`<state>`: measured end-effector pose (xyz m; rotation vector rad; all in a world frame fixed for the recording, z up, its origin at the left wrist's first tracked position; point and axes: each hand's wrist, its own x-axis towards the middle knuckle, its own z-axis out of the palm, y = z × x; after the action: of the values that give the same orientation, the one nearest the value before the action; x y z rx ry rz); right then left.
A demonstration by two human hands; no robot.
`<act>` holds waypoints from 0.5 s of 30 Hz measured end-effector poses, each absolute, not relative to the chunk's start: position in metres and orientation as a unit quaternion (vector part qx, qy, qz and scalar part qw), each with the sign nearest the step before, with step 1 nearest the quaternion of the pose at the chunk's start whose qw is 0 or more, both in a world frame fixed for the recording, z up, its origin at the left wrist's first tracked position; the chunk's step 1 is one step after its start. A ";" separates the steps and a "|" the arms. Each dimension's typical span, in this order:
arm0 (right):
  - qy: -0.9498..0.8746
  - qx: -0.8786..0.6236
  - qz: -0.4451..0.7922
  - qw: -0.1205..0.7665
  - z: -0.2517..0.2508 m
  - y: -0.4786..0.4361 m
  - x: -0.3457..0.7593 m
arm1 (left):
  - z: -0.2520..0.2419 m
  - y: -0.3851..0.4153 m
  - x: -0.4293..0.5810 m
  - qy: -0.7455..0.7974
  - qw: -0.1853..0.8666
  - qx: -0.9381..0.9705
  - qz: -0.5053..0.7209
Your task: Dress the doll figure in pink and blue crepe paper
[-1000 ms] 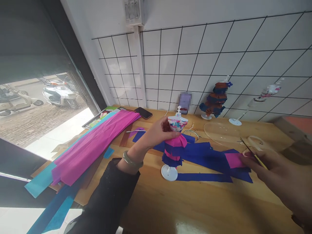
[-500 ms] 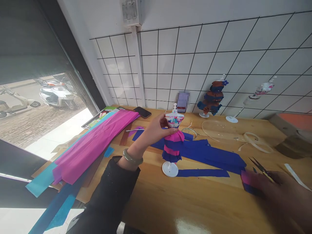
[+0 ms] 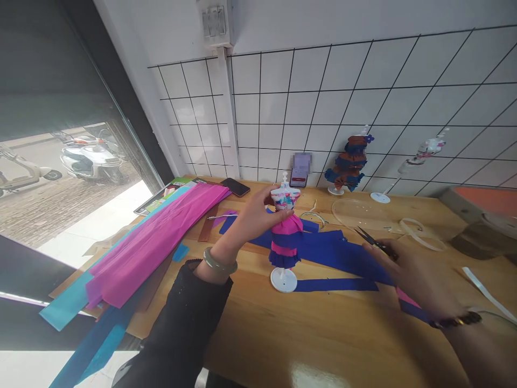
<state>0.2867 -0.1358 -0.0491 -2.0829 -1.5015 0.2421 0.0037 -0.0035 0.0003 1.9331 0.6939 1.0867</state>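
My left hand point(image 3: 264, 215) is closed around the upper body of a small dress form point(image 3: 285, 198), thumb across its front. The form stands upright on a round white base point(image 3: 283, 280). A pink and blue ruffled paper skirt point(image 3: 285, 248) covers its lower part. My right hand point(image 3: 416, 269) holds a pair of dark scissors point(image 3: 375, 242), blades pointing left toward the form. That hand hovers over the right end of blue crepe paper point(image 3: 343, 253). A narrow blue strip point(image 3: 339, 284) lies beside the base. Pink and blue paper point(image 3: 410, 302) shows beneath my right hand.
Pink crepe paper point(image 3: 161, 237) lies on the left of the table over light blue sheets. A dark phone point(image 3: 236, 187) lies behind it. At the back stand a propped phone point(image 3: 299, 170) and a brown and blue dressed form point(image 3: 349, 161). A box point(image 3: 480, 215) sits at the right.
My right hand has moved left and slightly up with the scissors, from the right edge toward the blue paper. My left hand keeps its hold on the dress form.
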 end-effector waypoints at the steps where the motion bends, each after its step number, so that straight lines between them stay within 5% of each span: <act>1: -0.570 -0.776 0.102 0.249 -0.053 -0.126 0.290 | 0.000 -0.003 0.004 0.278 0.388 0.765 0.433; 15: -0.573 -0.778 0.016 0.258 -0.085 -0.075 0.321 | 0.000 0.005 -0.001 0.315 0.392 0.727 0.467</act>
<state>0.3214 -0.0749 -0.0852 -2.1088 -1.5520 0.0432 -0.0010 0.0050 0.0000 1.8458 0.8010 1.1860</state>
